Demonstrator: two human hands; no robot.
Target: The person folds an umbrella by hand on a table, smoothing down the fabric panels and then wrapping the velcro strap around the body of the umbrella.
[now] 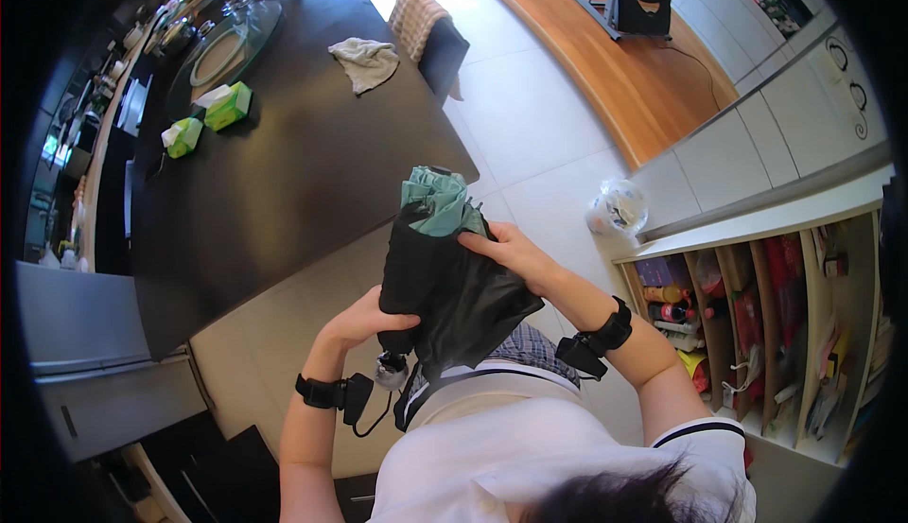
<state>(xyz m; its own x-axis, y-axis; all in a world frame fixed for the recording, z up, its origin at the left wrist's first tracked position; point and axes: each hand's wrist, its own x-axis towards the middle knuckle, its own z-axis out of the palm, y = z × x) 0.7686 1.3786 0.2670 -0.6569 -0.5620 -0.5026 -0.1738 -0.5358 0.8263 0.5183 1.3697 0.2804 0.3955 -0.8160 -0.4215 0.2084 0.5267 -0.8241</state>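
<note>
A folded umbrella, black outside with pale teal fabric bunched at its far end, is held in front of my body. Its fabric hangs loose and rumpled toward my waist on the right. My left hand grips it low on the left side, thumb across the black cloth. Below that hand the silvery handle end shows, with a dark cord loop hanging from it. My right hand is closed on the upper right side, thumb on the cloth near the teal part. The fingers behind the fabric are hidden.
A dark table lies ahead left, bearing tissue packs, a cloth and glassware. A chair stands at its right edge. Open shelves are on my right, near a plastic-lined bin.
</note>
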